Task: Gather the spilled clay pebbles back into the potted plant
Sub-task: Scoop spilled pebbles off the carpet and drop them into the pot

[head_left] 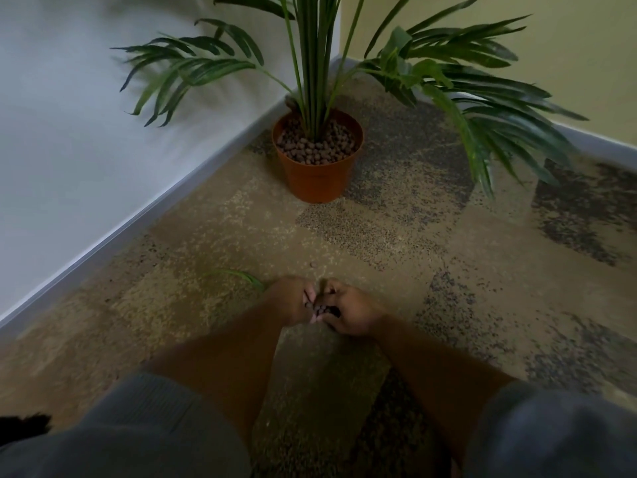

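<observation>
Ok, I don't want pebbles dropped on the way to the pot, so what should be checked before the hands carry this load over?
1. Pebbles cupped between left hand and right hand: ok.
2. Gaps under the hands: cannot tell.
3. Pot upright on the carpet: ok.
4. Room in the pot: not ok, pebbles lie close to the rim.
5. Carpet cleared: not ok, one stray pebble lies ahead of the hands.
6. Path to pot free: ok.

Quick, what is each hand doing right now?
Left hand: fingers curled around clay pebbles.
Right hand: cupped around the same pebbles.
</observation>
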The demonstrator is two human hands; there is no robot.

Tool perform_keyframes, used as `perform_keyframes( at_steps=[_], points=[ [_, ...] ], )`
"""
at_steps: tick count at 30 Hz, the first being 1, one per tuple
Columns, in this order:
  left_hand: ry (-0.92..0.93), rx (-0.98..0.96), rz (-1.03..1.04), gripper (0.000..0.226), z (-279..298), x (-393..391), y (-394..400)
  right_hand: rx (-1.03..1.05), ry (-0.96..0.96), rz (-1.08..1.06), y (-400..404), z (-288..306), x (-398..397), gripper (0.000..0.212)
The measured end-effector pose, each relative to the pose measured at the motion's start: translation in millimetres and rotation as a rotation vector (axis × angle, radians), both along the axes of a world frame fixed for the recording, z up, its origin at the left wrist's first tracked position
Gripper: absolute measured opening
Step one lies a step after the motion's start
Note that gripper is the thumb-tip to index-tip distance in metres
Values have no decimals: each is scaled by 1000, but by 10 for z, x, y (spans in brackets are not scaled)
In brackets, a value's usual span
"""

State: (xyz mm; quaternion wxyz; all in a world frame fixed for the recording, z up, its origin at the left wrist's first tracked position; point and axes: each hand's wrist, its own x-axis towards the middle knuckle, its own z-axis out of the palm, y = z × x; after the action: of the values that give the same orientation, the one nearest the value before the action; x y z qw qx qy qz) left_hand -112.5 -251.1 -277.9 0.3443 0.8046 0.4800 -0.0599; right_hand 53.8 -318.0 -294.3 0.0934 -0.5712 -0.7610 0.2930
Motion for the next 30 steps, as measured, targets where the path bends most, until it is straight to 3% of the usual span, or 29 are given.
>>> perform_keyframes(
  at_steps=[4,7,10,16,20,22,26,30],
  points=[
    [71,-29,-41,67,-6,-32,-12,9,36,-55,4,-60,-17,31],
    [86,-15,-46,72,-42,-54,-22,26,58,-70,17,-98,-31,30],
    [62,5,-20,59,-86,-48,-21,47,90,-86,19,-96,-77,24],
    [11,63,23,5,-107,-8,-13,82,129,-126,48,-82,-177,12],
    [-30,-7,146,9,-142,-7,-5,57,158,-232,91,-46,-193,9],
    [-107,-116,297,13,-123,8,3,-26,343,-398,109,2,-218,3],
    [-466,-585,734,26,22,160,25,-504,1028,-927,240,157,-229,10],
    [-796,-869,1049,16,200,210,72,-752,1565,-1074,345,291,-112,13]
  ],
)
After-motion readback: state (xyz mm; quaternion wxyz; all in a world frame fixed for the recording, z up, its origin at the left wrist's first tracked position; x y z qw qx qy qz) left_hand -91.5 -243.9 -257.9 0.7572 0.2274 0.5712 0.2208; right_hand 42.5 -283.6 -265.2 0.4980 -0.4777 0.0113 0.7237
